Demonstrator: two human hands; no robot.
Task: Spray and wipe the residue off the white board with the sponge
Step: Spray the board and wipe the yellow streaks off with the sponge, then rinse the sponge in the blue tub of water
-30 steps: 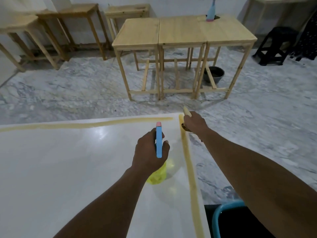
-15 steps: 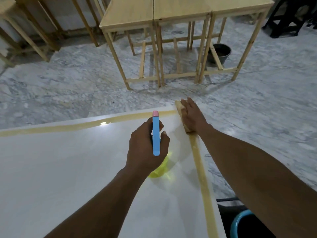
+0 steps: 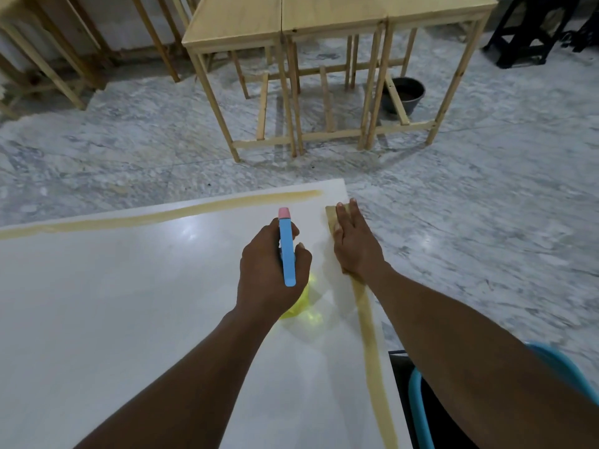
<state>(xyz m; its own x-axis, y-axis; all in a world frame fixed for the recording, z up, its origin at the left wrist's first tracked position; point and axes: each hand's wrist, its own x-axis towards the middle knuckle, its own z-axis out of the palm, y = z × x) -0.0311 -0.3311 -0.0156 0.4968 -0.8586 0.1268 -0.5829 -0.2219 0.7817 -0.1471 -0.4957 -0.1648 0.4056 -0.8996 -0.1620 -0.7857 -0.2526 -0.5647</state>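
Fingers point(image 3: 293, 251) of the left hand point(image 3: 269, 273) wrapped tight around the spray bottle point(image 3: 287, 251): blue trigger head with pink nozzle tip pointing away from the person, yellow-green body showing below the palm, just above the white board point(image 3: 129, 303); fingers point(image 3: 348, 215) of the right hand point(image 3: 356, 247) extended and held together, pressed flat on top of the sponge point(image 3: 331, 217); sponge tan, mostly covered by the hand, only its far left edge and corner visible; sponge lies on the board close to the far right corner, at the top end of the residue strip point(image 3: 372, 345) that runs along the right edge; corner patch beyond the sponge looks bare white; second residue strip point(image 3: 162, 217) runs along the far edge, yellowish-brown, ending short of the corner; board surface glossy, light reflection near its middle. Both forearms bare. Marble floor point(image 3: 486, 205) beyond the board; wooden tables point(image 3: 324, 14) ahead, dark bucket point(image 3: 403, 94) on the floor among their legs; black stool point(image 3: 525, 30) at upper right; blue-rimmed container point(image 3: 418, 409) at lower right, partly hidden by the right arm.
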